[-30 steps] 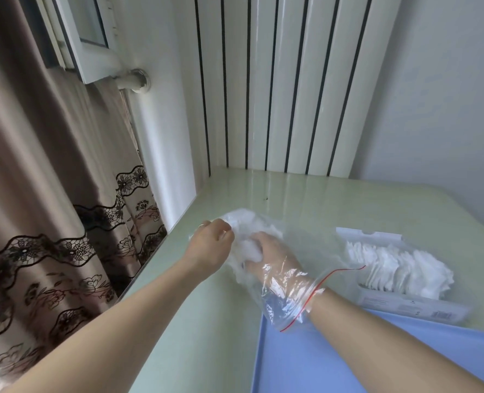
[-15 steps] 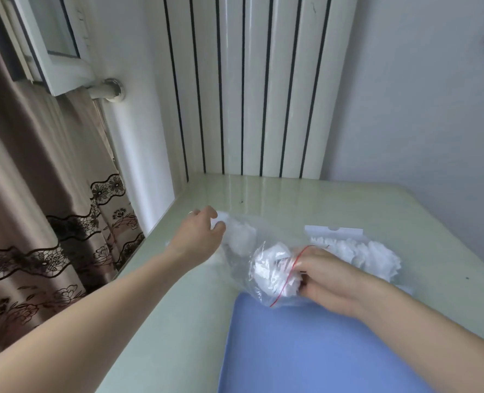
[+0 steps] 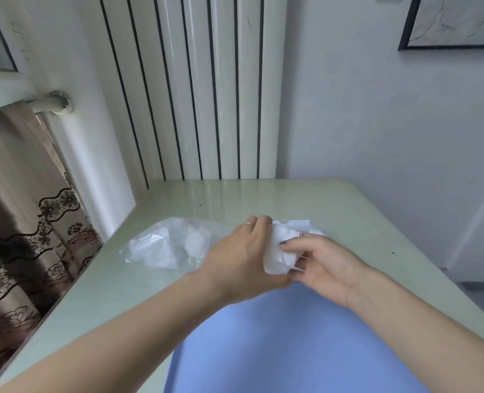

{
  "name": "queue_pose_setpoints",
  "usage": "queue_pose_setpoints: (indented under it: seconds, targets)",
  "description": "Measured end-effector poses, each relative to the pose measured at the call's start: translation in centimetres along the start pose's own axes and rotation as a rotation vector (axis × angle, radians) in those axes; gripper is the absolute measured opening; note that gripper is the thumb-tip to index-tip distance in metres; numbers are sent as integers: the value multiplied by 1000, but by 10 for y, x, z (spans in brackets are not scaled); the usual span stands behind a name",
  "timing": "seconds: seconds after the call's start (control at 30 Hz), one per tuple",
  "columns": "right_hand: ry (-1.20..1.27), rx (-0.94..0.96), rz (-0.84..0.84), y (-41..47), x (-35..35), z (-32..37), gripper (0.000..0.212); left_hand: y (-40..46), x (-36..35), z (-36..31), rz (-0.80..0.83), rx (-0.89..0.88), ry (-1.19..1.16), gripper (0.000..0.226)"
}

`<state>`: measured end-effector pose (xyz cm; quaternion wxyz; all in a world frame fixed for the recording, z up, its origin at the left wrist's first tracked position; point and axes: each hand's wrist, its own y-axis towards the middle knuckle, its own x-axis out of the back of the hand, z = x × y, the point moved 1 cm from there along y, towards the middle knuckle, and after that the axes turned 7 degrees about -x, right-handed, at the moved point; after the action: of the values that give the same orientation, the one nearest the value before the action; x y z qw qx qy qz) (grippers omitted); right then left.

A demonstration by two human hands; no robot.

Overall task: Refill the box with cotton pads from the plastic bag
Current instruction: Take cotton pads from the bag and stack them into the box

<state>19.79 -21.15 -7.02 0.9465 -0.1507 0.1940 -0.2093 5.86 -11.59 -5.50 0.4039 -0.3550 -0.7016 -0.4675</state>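
Hands, left hand (image 3: 242, 255) and right hand (image 3: 324, 263), clasp cotton pads (image 3: 277, 255) above glossy green table (image 3: 334, 205).

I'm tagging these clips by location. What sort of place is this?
Probably a room in a home. A tall white column radiator stands against the wall, a lace-trimmed curtain hangs by a window at the left, and a framed picture hangs above a glossy pale green table.

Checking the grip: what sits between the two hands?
In the head view, a bunch of white cotton pads is pressed between the left hand and right hand; the box's flap shows just behind.
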Motion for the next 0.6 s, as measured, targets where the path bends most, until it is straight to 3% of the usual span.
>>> queue_pose_setpoints:
  seconds: [0.1, 0.2, 0.33, 0.43, 0.6]
  targets:
    - [-31, 20, 38, -5, -5, 2, 33, 4, 1, 6, 14, 53, -193, 70]
    - [-9, 40, 35, -5, -2, 4, 34, 4, 5, 13, 116, 228, -609, 70]
    - [31, 65, 42, -3, 1, 2, 36, 4, 6, 21, 63, 354, -911, 40]
    - [-2, 99, 25, -3, -1, 1, 36, 4, 5, 22, 23, 387, -1022, 26]
    - [-126, 203, -70, -6, -4, 2, 37, 5, 5, 23, -12, 348, -971, 28]
